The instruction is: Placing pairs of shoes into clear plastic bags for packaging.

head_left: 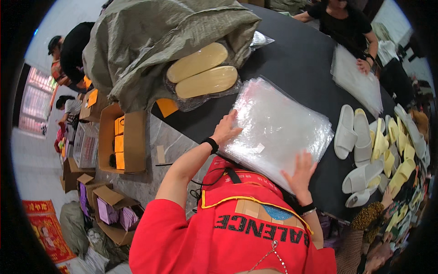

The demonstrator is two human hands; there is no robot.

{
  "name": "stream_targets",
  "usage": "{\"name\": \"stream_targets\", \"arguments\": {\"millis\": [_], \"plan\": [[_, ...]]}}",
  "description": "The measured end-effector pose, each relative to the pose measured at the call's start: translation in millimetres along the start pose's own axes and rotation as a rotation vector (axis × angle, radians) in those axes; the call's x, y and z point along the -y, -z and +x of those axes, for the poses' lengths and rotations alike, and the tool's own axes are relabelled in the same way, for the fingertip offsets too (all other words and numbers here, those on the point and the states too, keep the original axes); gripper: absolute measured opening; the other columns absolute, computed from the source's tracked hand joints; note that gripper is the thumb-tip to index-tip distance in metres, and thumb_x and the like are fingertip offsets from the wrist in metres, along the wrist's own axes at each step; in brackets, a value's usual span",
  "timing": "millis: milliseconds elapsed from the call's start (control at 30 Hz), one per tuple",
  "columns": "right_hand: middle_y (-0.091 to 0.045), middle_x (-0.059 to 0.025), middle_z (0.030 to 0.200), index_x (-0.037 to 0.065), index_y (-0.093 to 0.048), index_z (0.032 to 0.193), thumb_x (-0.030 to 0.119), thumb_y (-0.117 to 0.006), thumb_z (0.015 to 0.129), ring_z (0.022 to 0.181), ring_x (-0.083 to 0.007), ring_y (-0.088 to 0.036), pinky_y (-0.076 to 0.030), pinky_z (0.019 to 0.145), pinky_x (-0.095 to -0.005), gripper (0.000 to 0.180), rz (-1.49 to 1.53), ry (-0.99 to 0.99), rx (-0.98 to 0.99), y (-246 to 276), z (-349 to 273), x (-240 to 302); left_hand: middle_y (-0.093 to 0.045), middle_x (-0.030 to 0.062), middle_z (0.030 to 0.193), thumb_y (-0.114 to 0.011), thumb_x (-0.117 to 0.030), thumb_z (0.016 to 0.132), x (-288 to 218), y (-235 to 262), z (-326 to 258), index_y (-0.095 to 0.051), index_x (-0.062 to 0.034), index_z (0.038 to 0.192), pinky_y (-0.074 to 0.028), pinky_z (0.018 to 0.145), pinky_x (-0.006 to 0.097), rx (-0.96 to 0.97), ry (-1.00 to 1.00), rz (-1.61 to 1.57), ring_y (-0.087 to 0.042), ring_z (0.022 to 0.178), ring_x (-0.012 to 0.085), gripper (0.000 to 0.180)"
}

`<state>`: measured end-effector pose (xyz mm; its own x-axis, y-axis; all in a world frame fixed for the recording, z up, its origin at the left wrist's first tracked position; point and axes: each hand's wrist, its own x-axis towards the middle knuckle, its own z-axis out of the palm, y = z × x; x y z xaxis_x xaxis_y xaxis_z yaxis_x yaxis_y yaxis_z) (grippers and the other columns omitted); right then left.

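In the head view, we find the stack of clear plastic bags [278, 130] flat on the dark worktop [296, 50], directly in front of the person and between the two hands. We judge each bag to be light, limp and slippery, prone to clinging to its neighbour and easily creased; the stack as a whole should be heavier but still floppy, with layers that may slide out of line. We recommend holding it at two opposite edges, with fingers beneath and thumb above, so that the layers stay together; for a single bag, we recommend a corner.

The left hand [226, 129] is at the left edge of the stack, fingers extended and thumb set apart over the film; we cannot say whether it pinches any layers. The right hand [299, 173] is spread over the near right part of the stack, clasping nothing; slight blur prevents us from confirming contact. The stack extends away from the person, beyond both hands.

Beyond the left hand, we note a wrapped pair of yellow soles [205, 71] beside a woven sack [159, 36]. Pale slippers [345, 132] lie to the right of the stack.
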<state>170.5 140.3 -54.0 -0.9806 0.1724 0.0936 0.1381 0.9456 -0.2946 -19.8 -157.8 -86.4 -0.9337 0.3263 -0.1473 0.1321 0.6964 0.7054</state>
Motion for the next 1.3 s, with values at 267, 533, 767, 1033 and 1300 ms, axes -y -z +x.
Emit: {"name": "stream_targets", "arguments": {"millis": [267,533,767,1033,1300], "plan": [[-0.014,-0.013,0.144,0.018,-0.038,0.131,0.06,-0.059,0.066,0.133,-0.0345,-0.004,0.008,0.095,-0.0665,0.08,-0.051,0.29,0.312,-25,-2,8,-0.052,0.0182,0.107,-0.063,-0.026,0.073,31,68,35,-0.056,-0.0041,0.106,-0.037,0.088,0.041,-0.343,-0.039,0.218,-0.047,0.101,0.0331,0.04],[-0.018,-0.0111,0.143,0.023,-0.04,0.129,0.061,-0.058,0.066,0.133,-0.0325,-0.007,0.005,0.095,-0.0676,0.076,-0.04,0.182,0.3,-34,-7,0,-0.053,0.0232,0.112,-0.051,-0.006,0.072,71,187,107,-0.048,0.0028,0.115,-0.036,0.092,0.037,-0.432,-0.023,0.145,-0.048,0.107,0.0347,0.044],[-0.016,-0.0078,0.145,0.029,-0.03,0.135,0.066,-0.051,0.069,0.134,-0.0304,-0.006,0.004,0.094,-0.0686,0.079,-0.012,0.262,0.312,-37,-4,4,-0.061,0.0204,0.094,-0.048,-0.022,0.083,281,259,192,-0.057,-0.0029,0.103,-0.044,0.075,0.039,0.131,-0.203,0.892,-0.057,0.088,0.0322,0.029],[-0.013,-0.0069,0.145,0.028,-0.027,0.136,0.064,-0.052,0.07,0.134,-0.0295,-0.006,-0.001,0.096,-0.0667,0.079,-0.047,0.213,0.371,-28,-1,5,-0.056,0.0055,0.11,-0.053,-0.013,0.082,285,273,197,-0.048,-0.001,0.117,-0.04,0.087,0.032,0.185,0.273,-0.068,-0.052,0.096,0.0214,0.037],[-0.013,-0.0069,0.145,0.029,-0.026,0.136,0.064,-0.056,0.066,0.134,-0.0297,-0.005,-0.001,0.096,-0.0674,0.084,-0.027,0.194,0.288,-36,-13,1,-0.056,0.0034,0.083,-0.056,-0.003,0.061,29,240,118,-0.053,0.0019,0.089,-0.04,0.072,0.028,0.039,-0.078,-0.148,-0.05,0.078,0.0142,0.029]]}}
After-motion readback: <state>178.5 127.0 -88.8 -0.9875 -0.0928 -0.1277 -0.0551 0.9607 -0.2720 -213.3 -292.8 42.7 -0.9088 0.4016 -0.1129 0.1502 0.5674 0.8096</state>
